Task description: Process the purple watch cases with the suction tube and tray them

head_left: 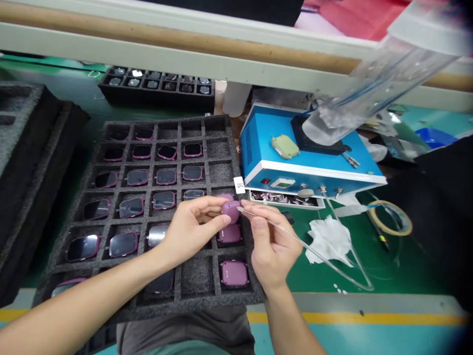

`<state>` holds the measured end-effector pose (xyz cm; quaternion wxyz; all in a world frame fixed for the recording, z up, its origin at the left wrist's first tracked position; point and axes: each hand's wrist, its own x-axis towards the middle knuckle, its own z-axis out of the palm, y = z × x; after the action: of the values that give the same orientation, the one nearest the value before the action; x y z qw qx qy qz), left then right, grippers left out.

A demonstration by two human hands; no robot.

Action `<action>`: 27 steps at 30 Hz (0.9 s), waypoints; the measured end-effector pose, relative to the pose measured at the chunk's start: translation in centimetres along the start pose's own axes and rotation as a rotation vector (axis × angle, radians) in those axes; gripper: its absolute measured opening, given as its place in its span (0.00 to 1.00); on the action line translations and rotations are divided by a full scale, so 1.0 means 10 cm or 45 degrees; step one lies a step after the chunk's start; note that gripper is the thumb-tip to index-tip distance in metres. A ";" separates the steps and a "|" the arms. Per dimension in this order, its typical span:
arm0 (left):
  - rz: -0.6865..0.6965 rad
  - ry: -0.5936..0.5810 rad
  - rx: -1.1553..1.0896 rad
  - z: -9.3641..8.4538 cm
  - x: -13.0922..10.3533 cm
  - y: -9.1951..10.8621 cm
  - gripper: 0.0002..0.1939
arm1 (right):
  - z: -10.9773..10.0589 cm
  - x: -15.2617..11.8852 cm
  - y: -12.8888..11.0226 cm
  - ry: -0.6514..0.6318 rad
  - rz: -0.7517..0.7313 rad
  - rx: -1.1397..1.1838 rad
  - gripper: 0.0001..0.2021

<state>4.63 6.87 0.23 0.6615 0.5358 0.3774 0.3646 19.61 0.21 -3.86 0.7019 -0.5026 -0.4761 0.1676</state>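
My left hand (195, 224) pinches a purple smartwatch case (231, 210) between thumb and fingers, over the right column of a black foam tray (236, 299). Closed around a thin pen-like tool (248, 212) is my right hand (276, 241); the tool's tip is at the case's right edge, and whether it touches cannot be made out. A clear hose (332, 265) trails from this tool in a loop to the blue box. Below the held case, more purple cases (235, 272) lie back up in the tray. Other pockets hold watches with dark screens (123, 244).
A blue box (314, 170) with switches stands behind my right hand, a green watch case (285, 146) on top. Under it sits a drawer of small pieces (283, 198). Crumpled tissue (328, 239) and a tape roll (389, 218) lie right. Foam trays (27, 148) are stacked left.
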 end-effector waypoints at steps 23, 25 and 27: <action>0.017 0.011 0.023 0.00 0.00 -0.03 0.17 | 0.00 -0.01 0.00 0.008 0.027 -0.015 0.08; 0.022 0.007 0.024 0.00 0.00 -0.03 0.17 | 0.00 -0.01 0.00 0.010 0.031 -0.014 0.08; 0.025 0.006 0.022 0.00 0.00 -0.03 0.16 | 0.01 -0.01 0.00 0.011 0.032 -0.002 0.08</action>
<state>4.62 6.82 -0.08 0.6524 0.5442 0.3768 0.3692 19.52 0.16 -3.88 0.7014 -0.5099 -0.4669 0.1736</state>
